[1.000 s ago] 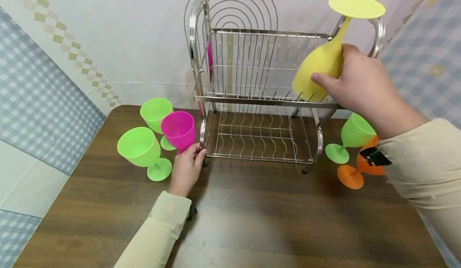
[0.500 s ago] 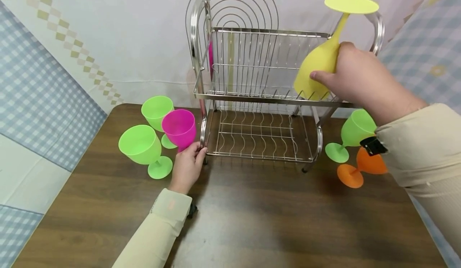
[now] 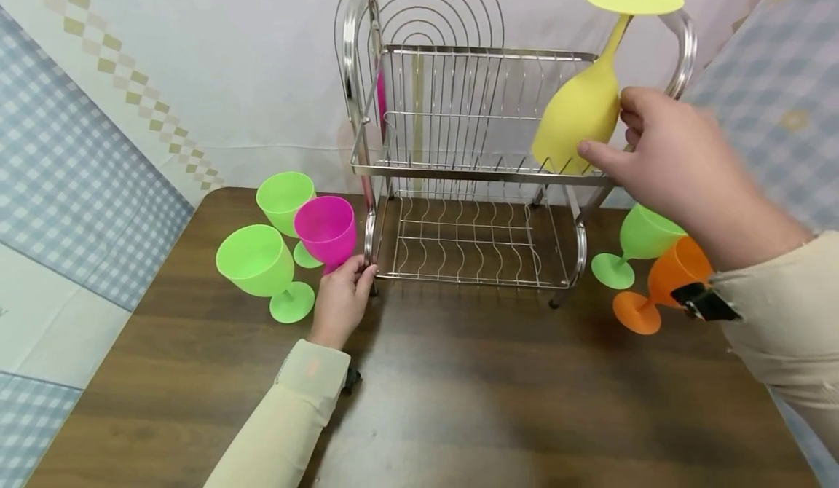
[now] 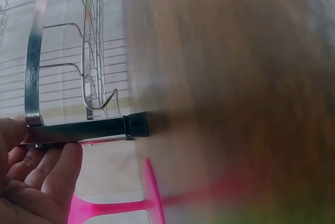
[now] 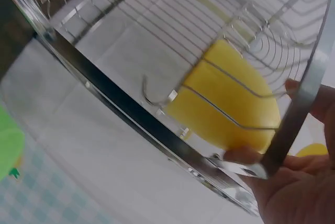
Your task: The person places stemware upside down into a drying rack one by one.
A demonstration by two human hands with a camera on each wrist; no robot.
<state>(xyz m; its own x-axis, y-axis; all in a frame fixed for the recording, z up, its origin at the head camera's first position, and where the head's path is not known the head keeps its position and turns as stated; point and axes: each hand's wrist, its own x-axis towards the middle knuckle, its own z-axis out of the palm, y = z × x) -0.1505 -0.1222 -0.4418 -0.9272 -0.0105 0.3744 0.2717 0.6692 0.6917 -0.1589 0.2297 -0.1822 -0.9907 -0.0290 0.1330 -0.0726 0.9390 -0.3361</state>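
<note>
A yellow goblet (image 3: 577, 116) stands upside down, tilted, in the upper tier of a two-tier metal dish rack (image 3: 485, 176), its foot uppermost. My right hand (image 3: 682, 160) is at its right side. In the head view the thumb still overlaps the bowl's edge, while the other fingers are loosely bent beside it. The right wrist view shows the bowl (image 5: 235, 98) behind the rack's wires and the thumb at its edge. My left hand (image 3: 339, 302) grips the rack's left leg (image 4: 84, 130) low down, close to a pink goblet (image 3: 325, 226).
Two green goblets (image 3: 252, 258) stand upright at the left beside the pink one. On the right are another green goblet (image 3: 645, 233) and an orange goblet (image 3: 675, 269), partly under my right arm. The rack stands on a brown wooden table (image 3: 419, 400) near the cloth-covered wall.
My right hand has loosened around the yellow goblet and drawn slightly right. The goblet stays tilted in the rack. My left hand keeps its grip on the leg.
</note>
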